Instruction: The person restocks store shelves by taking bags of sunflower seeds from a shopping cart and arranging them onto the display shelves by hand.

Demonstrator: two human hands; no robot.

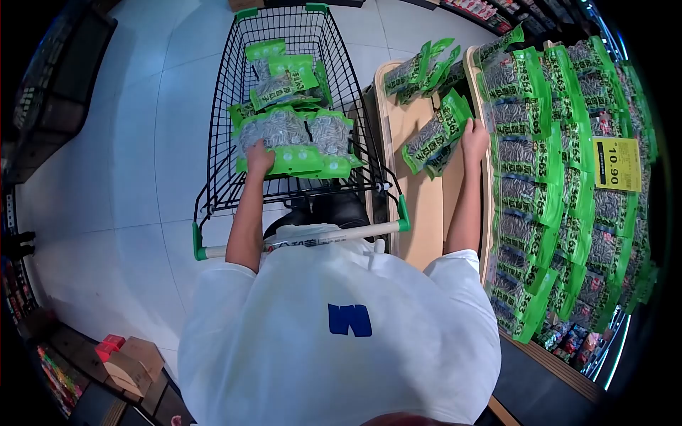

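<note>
Green packet [435, 136] is gripped by right hand [477, 140] at 2 o'clock; carted packet [284, 129] touched by left hand [260, 157] at 10, grip unclear; "10.90" printed on yellow tag [616, 165] at 3.

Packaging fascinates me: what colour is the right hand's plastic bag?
The plastic bag is green and grey, best seen in head view.

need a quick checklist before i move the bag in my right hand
1. Right hand gripping the green bag: ok, by one end.
2. Bag lifted clear of the shelf: cannot tell.
3. Left hand gripping one of the near bags in the cart: cannot tell.
4. Cart alongside the shelf: ok.
5. A hand holding the cart handle: not ok, neither does.
</note>
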